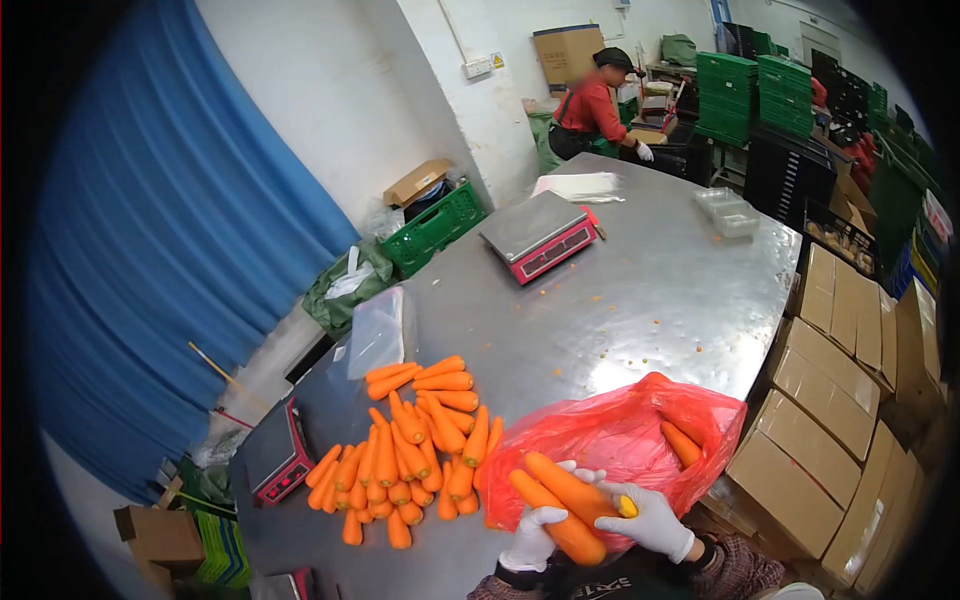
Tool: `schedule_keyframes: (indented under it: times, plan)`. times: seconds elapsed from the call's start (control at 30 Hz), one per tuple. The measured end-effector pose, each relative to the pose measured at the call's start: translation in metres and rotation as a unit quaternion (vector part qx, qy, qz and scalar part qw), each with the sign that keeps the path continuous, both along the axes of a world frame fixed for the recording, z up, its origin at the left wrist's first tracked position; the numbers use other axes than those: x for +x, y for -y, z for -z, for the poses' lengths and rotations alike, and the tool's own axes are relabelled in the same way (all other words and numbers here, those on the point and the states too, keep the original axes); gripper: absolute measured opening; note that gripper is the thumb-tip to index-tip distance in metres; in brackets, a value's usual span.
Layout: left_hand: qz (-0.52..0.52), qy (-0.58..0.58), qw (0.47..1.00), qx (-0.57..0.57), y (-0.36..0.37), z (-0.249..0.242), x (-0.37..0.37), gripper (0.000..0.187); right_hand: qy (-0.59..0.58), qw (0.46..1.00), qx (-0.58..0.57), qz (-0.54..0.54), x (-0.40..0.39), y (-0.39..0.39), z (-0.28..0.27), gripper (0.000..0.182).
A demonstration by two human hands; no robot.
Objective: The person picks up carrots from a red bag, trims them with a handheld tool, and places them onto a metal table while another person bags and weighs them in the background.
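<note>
My left hand (530,541), in a white glove, is wrapped around two large orange carrots, with its fingertips showing beyond the upper one. My right hand (650,522), also gloved, grips the thick end of the upper carrot (566,484), where a yellowish patch shows. The lower carrot (556,517) lies alongside it, tilted the same way. Just beyond both hands, a red plastic bag (600,425) lies open on the table, with another carrot (682,444) inside. To the left is a heap of carrots (390,455), several of them stacked on each other.
The metal table (640,290) carries a red scale (545,235), clear trays (728,212), clear plastic bags (378,332) and another scale (280,455) at its left edge. Cardboard boxes (815,430) line the right side. A person (595,105) works at the far end near green crates (725,95).
</note>
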State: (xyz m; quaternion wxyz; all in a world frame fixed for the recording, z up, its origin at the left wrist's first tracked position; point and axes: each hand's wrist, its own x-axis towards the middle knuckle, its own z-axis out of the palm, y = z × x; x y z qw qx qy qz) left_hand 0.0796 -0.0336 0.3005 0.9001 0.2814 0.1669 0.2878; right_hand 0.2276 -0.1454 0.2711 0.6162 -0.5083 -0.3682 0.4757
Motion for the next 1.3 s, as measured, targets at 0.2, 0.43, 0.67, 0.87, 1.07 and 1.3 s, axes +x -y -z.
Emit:
schedule_keyframes:
  times: [0.2, 0.43, 0.67, 0.87, 1.07, 1.3]
  plan:
    - [-0.051, -0.220, 0.922, 0.315, -0.005, -0.011, -0.017, 0.066, 0.429, 0.902, 0.014, 0.054, 0.009, 0.009, -0.075, 0.034]
    - [-0.269, -0.385, 0.558, 0.684, -0.005, -0.033, -0.017, 0.068, 0.531, 0.846, 0.037, 0.042, 0.003, 0.012, -0.097, 0.033]
    - [-0.291, -0.321, 0.568, 0.699, -0.001, -0.027, -0.028, 0.065, 0.500, 0.846, -0.095, 0.156, 0.024, 0.006, -0.060, 0.033]
    - [-0.238, -0.346, 0.567, 0.708, 0.003, -0.037, -0.021, 0.060, 0.533, 0.835, 0.092, 0.098, 0.012, 0.014, -0.088, 0.038]
    - [-0.237, -0.330, 0.538, 0.739, 0.005, -0.038, -0.027, 0.065, 0.581, 0.799, 0.025, 0.155, 0.026, -0.006, -0.084, 0.039]
    - [-0.228, -0.032, 0.964, 0.131, -0.004, -0.034, -0.024, 0.055, 0.452, 0.876, 0.034, 0.168, 0.024, 0.000, -0.062, 0.037]
